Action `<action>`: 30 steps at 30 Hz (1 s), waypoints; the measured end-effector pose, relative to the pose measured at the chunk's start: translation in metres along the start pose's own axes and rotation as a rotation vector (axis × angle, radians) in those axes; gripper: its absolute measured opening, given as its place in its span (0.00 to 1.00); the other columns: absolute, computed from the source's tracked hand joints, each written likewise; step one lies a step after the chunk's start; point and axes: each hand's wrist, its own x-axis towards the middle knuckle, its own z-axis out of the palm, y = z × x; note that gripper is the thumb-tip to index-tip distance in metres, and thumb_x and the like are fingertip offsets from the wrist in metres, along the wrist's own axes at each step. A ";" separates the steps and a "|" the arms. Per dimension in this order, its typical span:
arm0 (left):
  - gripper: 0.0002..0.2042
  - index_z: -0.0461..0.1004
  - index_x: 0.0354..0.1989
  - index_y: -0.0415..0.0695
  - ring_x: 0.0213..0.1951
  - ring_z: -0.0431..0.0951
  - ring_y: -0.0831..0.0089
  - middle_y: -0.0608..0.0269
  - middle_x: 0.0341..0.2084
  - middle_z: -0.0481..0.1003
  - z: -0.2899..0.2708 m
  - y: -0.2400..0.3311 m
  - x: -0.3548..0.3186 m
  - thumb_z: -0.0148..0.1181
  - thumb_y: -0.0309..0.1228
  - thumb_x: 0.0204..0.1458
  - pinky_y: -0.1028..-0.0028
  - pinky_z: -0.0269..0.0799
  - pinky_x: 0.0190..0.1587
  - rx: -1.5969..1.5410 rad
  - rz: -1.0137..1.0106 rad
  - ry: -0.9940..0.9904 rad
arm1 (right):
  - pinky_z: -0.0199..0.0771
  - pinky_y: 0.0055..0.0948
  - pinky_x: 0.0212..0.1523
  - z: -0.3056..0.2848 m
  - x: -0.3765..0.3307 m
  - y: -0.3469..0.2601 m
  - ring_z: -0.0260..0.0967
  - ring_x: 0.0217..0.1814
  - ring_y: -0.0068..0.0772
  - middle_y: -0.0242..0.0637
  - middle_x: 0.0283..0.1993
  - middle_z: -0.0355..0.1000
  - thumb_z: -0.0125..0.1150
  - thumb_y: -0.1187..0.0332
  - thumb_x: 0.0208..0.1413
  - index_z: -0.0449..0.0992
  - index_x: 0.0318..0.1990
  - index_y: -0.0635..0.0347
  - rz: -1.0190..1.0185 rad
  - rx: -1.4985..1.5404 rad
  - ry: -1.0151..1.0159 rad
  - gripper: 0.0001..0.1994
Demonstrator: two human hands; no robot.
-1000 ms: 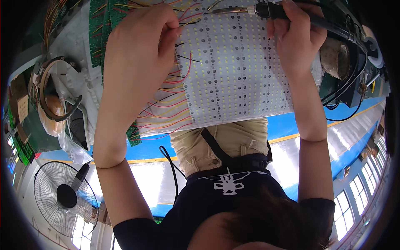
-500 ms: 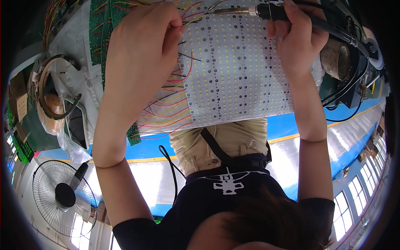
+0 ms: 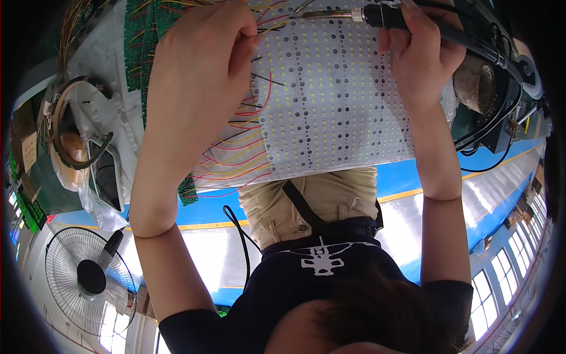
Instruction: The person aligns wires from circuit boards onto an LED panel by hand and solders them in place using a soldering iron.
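White boards (image 3: 330, 106) dotted with small yellowish LEDs and dark round spots lie before me, with red, yellow and black wires (image 3: 236, 154) along their left side. My left hand (image 3: 203, 65) is closed at the upper left edge of the boards. Its fingertips pinch a thin yellow wire (image 3: 272, 28), partly hidden by the fingers. In my right hand (image 3: 420, 59), at the upper right, is a soldering iron (image 3: 386, 16) with a black handle. Its metal shaft points left, over the boards' far part, toward the pinched wire.
Green circuit boards (image 3: 134, 47) with wires lie left of my left hand. Further left are a brown tape ring (image 3: 59, 124) and a clear plastic bag (image 3: 97, 203). A roll (image 3: 474, 85) and black cables (image 3: 492, 133) sit at right. A fan (image 3: 91, 277) stands lower left.
Both hands keep almost the same place and grip. The view has shifted very slightly; the soldering iron still points left.
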 end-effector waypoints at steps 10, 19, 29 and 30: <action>0.04 0.76 0.36 0.40 0.29 0.78 0.67 0.60 0.30 0.78 -0.001 0.001 0.000 0.65 0.23 0.55 0.69 0.74 0.35 0.036 0.016 -0.001 | 0.63 0.22 0.13 -0.005 0.002 0.001 0.54 0.12 0.17 0.29 0.19 0.61 0.59 0.75 0.61 0.65 0.32 0.60 0.007 0.025 -0.042 0.08; 0.04 0.76 0.36 0.40 0.29 0.78 0.68 0.60 0.30 0.78 -0.001 0.000 0.000 0.65 0.23 0.55 0.70 0.74 0.35 0.040 0.016 -0.009 | 0.63 0.22 0.13 -0.005 0.003 0.000 0.53 0.12 0.17 0.28 0.18 0.60 0.58 0.75 0.62 0.64 0.32 0.60 0.018 0.006 -0.027 0.09; 0.04 0.76 0.37 0.39 0.30 0.80 0.69 0.59 0.31 0.79 -0.002 0.000 -0.001 0.65 0.22 0.56 0.70 0.75 0.35 -0.003 -0.012 0.001 | 0.63 0.24 0.12 -0.005 0.005 0.004 0.52 0.10 0.18 0.28 0.17 0.58 0.57 0.75 0.63 0.64 0.31 0.60 -0.087 0.069 -0.122 0.09; 0.05 0.76 0.38 0.39 0.30 0.81 0.69 0.59 0.32 0.79 -0.003 -0.001 -0.002 0.65 0.22 0.56 0.70 0.75 0.35 -0.013 -0.019 0.001 | 0.64 0.24 0.11 -0.002 0.004 0.004 0.52 0.10 0.18 0.28 0.16 0.58 0.57 0.75 0.63 0.64 0.31 0.60 -0.058 0.041 -0.070 0.09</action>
